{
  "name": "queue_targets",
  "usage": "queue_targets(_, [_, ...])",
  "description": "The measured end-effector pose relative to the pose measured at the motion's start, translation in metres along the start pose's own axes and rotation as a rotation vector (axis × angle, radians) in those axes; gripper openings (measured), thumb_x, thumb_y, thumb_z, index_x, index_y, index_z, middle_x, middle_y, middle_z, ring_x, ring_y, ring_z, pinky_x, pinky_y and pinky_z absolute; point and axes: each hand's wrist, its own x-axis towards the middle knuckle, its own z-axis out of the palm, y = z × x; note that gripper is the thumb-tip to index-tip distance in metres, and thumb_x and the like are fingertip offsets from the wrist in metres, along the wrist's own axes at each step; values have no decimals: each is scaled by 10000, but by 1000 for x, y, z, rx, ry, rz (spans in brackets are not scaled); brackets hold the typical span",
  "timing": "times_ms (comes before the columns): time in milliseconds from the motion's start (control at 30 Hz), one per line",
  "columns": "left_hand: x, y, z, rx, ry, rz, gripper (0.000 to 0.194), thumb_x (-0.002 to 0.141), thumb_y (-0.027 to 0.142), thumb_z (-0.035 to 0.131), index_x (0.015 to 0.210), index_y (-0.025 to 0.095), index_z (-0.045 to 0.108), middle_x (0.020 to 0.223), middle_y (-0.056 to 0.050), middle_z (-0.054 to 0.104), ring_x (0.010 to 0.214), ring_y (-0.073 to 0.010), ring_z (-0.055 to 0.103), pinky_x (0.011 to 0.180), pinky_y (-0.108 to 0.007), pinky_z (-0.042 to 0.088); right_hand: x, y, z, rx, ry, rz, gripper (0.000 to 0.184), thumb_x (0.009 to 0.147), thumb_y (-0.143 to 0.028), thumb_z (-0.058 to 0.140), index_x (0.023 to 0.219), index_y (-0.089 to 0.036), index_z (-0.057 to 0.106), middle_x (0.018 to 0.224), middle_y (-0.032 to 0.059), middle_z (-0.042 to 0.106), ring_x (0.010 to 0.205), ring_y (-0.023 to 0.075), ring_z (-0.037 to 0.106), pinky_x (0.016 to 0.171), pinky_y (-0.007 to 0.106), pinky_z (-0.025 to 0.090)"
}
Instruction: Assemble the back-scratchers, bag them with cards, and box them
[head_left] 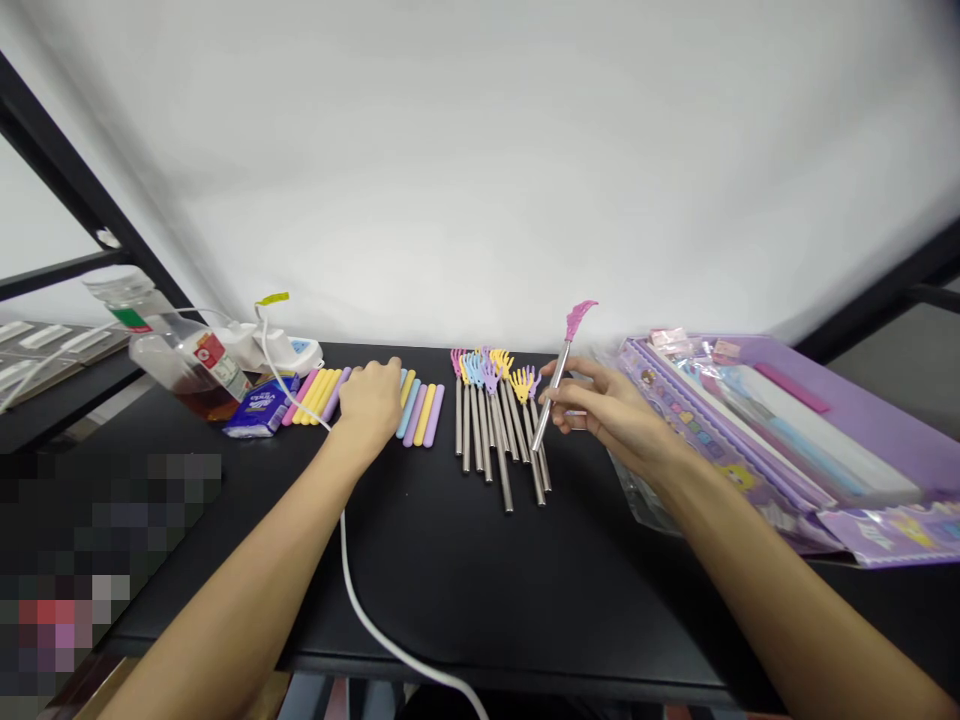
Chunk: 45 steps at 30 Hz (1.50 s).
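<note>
My right hand [600, 405] pinches the metal rod of a back scratcher [555, 385], its pink claw head pointing up and tilted right. Several more back scratchers [484, 420] lie side by side at the middle of the table, with pink, yellow, blue and purple claws toward the wall. To their left is a row of coloured handle tubes [424, 415] in purple, yellow and blue. My left hand [371, 400] is over the middle of this row, fingers bent down onto the tubes; its fingertips and anything between them are hidden. More yellow, pink and purple tubes [315, 397] show left of that hand.
A purple printed box [862, 400] with plastic-wrapped items stands at right. On the left are a tilted bottle of brown liquid [180, 350], a blue tissue pack [259, 408] and a white power strip [300, 352]. A white cable [356, 590] crosses the black table [480, 590].
</note>
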Motion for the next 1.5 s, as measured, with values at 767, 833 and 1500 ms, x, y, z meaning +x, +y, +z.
queue_targets(767, [-17, 40, 13, -330, 371, 723, 399, 1082, 386, 268, 1290, 210, 559, 1083, -75, 652, 924, -194, 654, 760, -301, 512, 0, -11, -5, 242, 88, -106, 470, 844, -641, 574, 608, -235, 543, 775, 80, 662, 664, 226, 613, 708, 407, 519])
queue_targets(833, [-18, 41, 14, -366, 368, 725, 401, 1083, 381, 275, 1317, 208, 551, 1080, -70, 665, 937, -192, 662, 779, -301, 516, 0, -10, -5, 240, 77, -121, 453, 857, -626, 576, 629, -234, 568, 789, 76, 665, 672, 222, 615, 727, 408, 519])
queue_targets(1500, [-18, 35, 13, -364, 703, 891, 316, 1058, 294, 410, 965, 134, 666, 758, -47, 653, 674, -153, 569, 606, -278, 442, 4, 1, -13, 124, -109, -94, 537, 893, -486, 514, 433, -221, 432, 358, -13, 351, 347, 95, 285, 420, 281, 200])
